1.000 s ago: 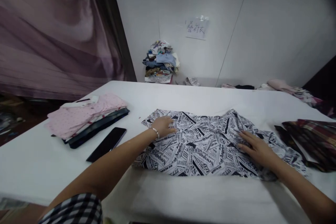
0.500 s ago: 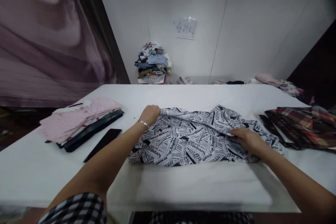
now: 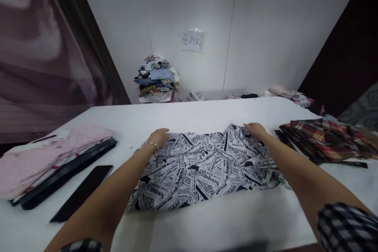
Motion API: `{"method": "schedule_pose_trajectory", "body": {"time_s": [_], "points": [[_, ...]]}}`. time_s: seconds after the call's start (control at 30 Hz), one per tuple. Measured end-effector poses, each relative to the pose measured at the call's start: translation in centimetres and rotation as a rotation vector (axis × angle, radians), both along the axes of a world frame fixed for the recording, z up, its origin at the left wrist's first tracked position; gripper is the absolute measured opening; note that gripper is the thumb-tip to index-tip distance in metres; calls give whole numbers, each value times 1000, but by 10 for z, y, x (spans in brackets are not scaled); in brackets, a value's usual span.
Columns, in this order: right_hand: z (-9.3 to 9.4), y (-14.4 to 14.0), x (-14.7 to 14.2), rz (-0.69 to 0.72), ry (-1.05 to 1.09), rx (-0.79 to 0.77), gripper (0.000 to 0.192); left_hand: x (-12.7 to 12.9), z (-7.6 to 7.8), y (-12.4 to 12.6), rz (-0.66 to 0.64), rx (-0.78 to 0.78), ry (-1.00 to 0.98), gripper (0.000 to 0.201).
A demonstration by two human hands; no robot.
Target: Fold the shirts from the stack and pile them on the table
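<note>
A black-and-white newspaper-print shirt lies spread in a wide, low shape on the white table before me. My left hand, with a bracelet at the wrist, is closed on its far left corner. At the far right edge, my right hand has its fingers pinched on the cloth, which rises in a small peak beside them. Both arms reach forward along the shirt's sides. The fingertips are partly hidden, and the right forearm covers some of the shirt's right end.
Folded pink clothing lies on darker garments at left, near a flat black object. A plaid shirt tops a pile at right. Beyond the white table, a clothes stack stands against the wall under a paper sign.
My right hand has moved from the shirt's middle fold to its far right edge. The strip that was folded up now lies flatter, and the view has shifted right.
</note>
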State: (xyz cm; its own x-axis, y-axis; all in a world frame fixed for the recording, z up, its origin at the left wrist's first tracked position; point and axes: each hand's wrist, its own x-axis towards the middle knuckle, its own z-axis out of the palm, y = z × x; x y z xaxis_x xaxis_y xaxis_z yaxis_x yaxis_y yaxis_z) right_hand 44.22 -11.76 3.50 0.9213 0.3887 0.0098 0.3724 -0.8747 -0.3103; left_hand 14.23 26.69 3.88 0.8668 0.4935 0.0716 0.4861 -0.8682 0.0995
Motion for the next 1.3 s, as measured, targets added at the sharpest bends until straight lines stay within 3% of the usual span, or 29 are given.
{"method": "schedule_pose_trajectory", "body": {"time_s": [0.1,0.2,0.4,0.57,0.67,0.73,0.83,0.9,0.97,1.07,1.17,1.3], "points": [[-12,25,19,-19,37,-53,46,18,-10,7,-34,79,102,42],[-19,33,29,-30,22,-61,33,29,-12,10,-33,111,177,40],[-26,-2,41,-178,-58,-22,34,40,-10,14,79,86,215,36],[-33,-16,44,-125,-34,15,34,45,-8,15,142,62,171,36],[-26,-14,43,-106,-61,34,47,43,-3,-1,81,83,30,42],[-22,-10,35,-20,-136,81,56,36,-4,-20,-72,85,-53,48],[-28,-5,9,303,-199,118,55,21,-15,-46,-320,45,-11,56],[-36,-3,-10,466,-121,43,51,12,-25,-53,-342,3,92,59],[-39,-6,-23,486,-25,-3,50,7,-33,-51,-295,-48,171,61],[-27,-28,-32,343,-15,199,48,4,-35,-42,-265,-83,180,60],[-3,-78,-41,168,-42,438,45,-3,-31,-38,-258,-55,90,57],[7,-159,-71,115,53,489,40,-21,-25,-46,-346,2,-65,52]]}}
